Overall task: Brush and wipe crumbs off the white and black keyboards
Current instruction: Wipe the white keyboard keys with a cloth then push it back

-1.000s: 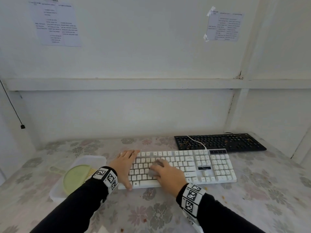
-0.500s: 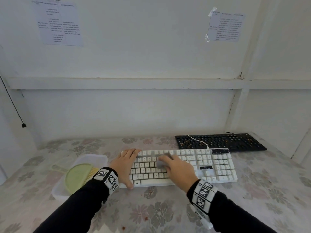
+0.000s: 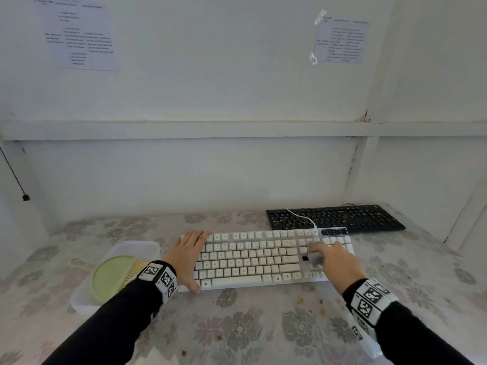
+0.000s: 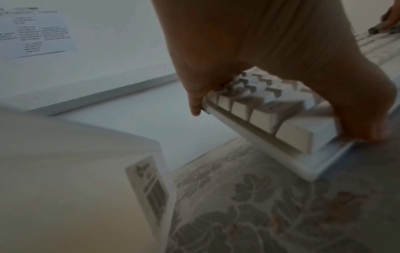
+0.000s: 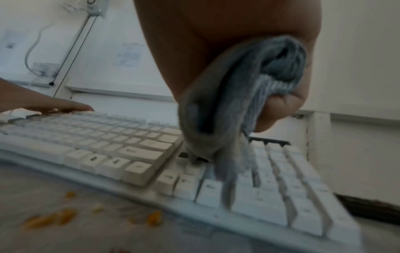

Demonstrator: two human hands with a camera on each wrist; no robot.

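The white keyboard [image 3: 266, 259] lies on the flowered bench [image 3: 237, 325], black keyboard [image 3: 334, 218] behind; left hand [image 3: 188, 256] lies flat, fingers spread, on its left end; right hand [image 3: 334, 262], bunching a grey cloth [image 5: 242, 106], has moved from mid-keyboard to the number pad.

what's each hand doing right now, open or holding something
Left hand: open, fingers straight, pressing on the left end of the white keyboard.
Right hand: closed round a grey cloth, on the keys.

The right hand [image 3: 332, 262] has slid the grey cloth [image 3: 314, 258] rightward along the white keyboard [image 3: 253, 259]
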